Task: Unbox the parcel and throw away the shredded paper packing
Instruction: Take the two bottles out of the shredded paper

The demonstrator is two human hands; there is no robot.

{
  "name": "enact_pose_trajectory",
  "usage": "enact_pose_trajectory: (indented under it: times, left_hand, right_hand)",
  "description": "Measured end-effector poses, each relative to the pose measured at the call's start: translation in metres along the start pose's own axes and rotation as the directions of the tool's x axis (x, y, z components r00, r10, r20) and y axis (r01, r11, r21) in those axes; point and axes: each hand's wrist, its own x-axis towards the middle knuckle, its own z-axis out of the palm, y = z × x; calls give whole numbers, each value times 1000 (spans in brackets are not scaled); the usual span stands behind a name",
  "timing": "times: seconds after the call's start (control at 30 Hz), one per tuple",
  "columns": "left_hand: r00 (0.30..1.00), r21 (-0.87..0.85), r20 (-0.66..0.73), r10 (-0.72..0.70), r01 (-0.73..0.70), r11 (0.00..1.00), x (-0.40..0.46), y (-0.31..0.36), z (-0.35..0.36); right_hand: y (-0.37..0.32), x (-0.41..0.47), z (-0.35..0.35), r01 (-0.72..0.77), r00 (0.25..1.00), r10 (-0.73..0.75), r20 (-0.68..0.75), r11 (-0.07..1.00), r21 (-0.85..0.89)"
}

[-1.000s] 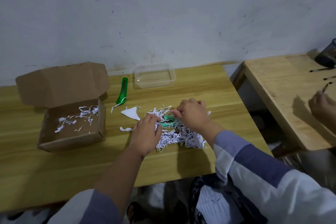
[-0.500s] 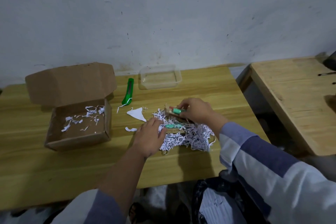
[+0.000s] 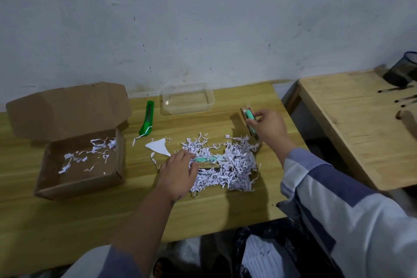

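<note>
On the bench, a heap of shreds lies right of the open box, which keeps a few scraps inside. Left hand rests at the heap's left edge, fingers loosely curled by a half-buried green item, gripping nothing I can make out. Right hand is clamped on a green stick beyond the heap, with a cutter and clear tub near the wall.

- Your wooden table carries the open cardboard box at 9 o'clock.
- Shredded paper lies central.
- Green cutter and clear tray at 12 o'clock.
</note>
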Motion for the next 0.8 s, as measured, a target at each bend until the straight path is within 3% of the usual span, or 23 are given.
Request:
enact_pose_trajectory:
  times: [0.2,0.4,0.57,0.7,0.8]
  left_hand:
    - [1000,16,-31,-2,2,1000,-1,-2,5]
    - [1000,35,-17,-1,2,999,-3,0,3]
    - [1000,3,21,3,-3,1000,-7,3,-4]
    - [999,3,44,2,-3,1000,-10,3,-6]
    - [999,8,49,12,-12,1000,-14,1,-6]
  right_hand:
    - [31,6,10,-108,994,107,-12,989,-96]
    - [26,-2,15,-89,996,90,-5,972,-219]
    - [-10,-34,25,196,976,-166,138,948,-249]
    - [-38,-64,47,366,859,-316,402,929,-53]
    - [-44,-76,63,471,765,-333,552,873,-125]
